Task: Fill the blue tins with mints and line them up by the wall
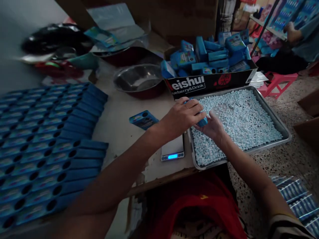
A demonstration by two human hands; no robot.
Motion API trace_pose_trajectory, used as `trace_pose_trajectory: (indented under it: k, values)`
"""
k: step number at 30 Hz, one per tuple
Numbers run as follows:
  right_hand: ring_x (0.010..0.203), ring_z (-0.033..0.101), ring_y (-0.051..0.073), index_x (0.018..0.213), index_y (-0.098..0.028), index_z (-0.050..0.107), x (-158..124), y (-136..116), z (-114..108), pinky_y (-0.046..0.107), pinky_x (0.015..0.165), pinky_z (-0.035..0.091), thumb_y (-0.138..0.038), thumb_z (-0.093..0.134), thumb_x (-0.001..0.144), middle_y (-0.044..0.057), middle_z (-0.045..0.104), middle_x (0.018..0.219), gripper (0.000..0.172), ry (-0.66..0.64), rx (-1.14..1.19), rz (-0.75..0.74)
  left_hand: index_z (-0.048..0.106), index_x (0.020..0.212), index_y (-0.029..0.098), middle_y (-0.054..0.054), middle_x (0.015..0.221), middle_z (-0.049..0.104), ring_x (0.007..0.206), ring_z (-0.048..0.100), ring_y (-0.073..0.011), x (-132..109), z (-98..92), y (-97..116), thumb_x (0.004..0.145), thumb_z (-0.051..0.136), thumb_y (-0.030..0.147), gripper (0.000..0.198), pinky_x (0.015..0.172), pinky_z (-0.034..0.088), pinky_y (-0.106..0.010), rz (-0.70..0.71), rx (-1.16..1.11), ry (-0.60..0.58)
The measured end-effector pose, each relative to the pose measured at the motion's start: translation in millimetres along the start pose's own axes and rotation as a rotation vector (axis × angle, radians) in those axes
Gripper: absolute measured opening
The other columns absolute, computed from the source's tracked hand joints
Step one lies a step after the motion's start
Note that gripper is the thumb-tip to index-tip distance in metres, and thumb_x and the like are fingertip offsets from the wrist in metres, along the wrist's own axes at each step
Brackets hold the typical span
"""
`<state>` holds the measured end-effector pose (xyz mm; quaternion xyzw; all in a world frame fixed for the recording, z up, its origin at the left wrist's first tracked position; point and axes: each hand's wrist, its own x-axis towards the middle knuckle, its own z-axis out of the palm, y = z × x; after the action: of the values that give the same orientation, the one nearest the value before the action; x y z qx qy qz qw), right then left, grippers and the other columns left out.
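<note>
A small blue box [203,122] is wrapped by the fingers of my left hand [185,114], above the near-left part of a metal tray [286,139] filled with pale blue and white pellets [239,122]. My right hand [213,126] is palm up just below and beside the box, partly hidden by it; whether its fingers press on the box or hold pellets cannot be made out. Under my left wrist lies a digital scale [172,151] with a lit display. Another blue packet [143,119] rests on the table left of the scale.
Rows of blue boxes [82,122] cover the left side. Behind the tray, a black carton [211,81] holds several blue boxes. A metal bowl [139,79] stands at the back. A person's hand [292,33] and a pink stool [279,81] show at the upper right.
</note>
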<state>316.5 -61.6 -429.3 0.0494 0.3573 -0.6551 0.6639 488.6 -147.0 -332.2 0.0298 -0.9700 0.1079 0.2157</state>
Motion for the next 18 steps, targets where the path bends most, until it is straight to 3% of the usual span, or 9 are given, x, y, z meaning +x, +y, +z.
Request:
trace_pose_trajectory:
  k: [3, 6, 13, 18]
  values:
    - [0.066, 0.067, 0.016, 0.108, -0.021, 0.063, 4.0, 0.9, 0.7, 0.029, 0.064, 0.063, -0.046, 0.041, 0.12, -0.001, 0.067, 0.08, 0.036, 0.074, 0.143, -0.055, 0.077, 0.125, 0.028, -0.007, 0.127, 0.08, 0.129, 0.068, -0.027, 16.9, 4.0, 8.5, 0.112, 0.056, 0.01, 0.031, 0.109, 0.049, -0.047, 0.097, 0.061, -0.016]
    - [0.065, 0.065, 0.016, 0.102, -0.021, 0.063, 2.7, 0.9, 3.2, 0.026, 0.059, 0.06, -0.04, 0.041, 0.119, 0.001, 0.065, 0.077, 0.034, 0.167, 0.213, -0.054, 0.077, 0.125, 0.028, -0.006, 0.128, 0.081, 0.128, 0.07, -0.0252, 13.2, 14.1, 9.8, 0.115, 0.053, 0.013, 0.03, 0.102, 0.048, -0.044, 0.081, 0.112, 0.02]
    - [0.071, 0.065, 0.019, 0.105, -0.021, 0.066, 1.2, 7.4, 4.2, 0.031, 0.067, 0.065, -0.034, 0.043, 0.116, 0.003, 0.066, 0.079, 0.029, 0.148, 0.182, -0.003, 0.085, 0.122, 0.035, -0.005, 0.127, 0.083, 0.125, 0.068, -0.0294, -16.1, 36.6, 7.7, 0.109, 0.063, 0.015, 0.033, 0.109, 0.041, -0.05, -0.261, -0.089, 0.122]
    - [0.074, 0.066, 0.02, 0.108, -0.024, 0.063, 12.3, 15.5, -5.4, 0.035, 0.072, 0.068, -0.03, 0.057, 0.111, 0.001, 0.066, 0.084, 0.009, 0.075, 0.211, -0.04, 0.087, 0.116, 0.035, -0.006, 0.122, 0.083, 0.119, 0.07, -0.0317, -31.9, 54.8, 4.2, 0.098, 0.073, 0.016, 0.029, 0.119, 0.042, -0.056, -0.54, -0.308, 0.225]
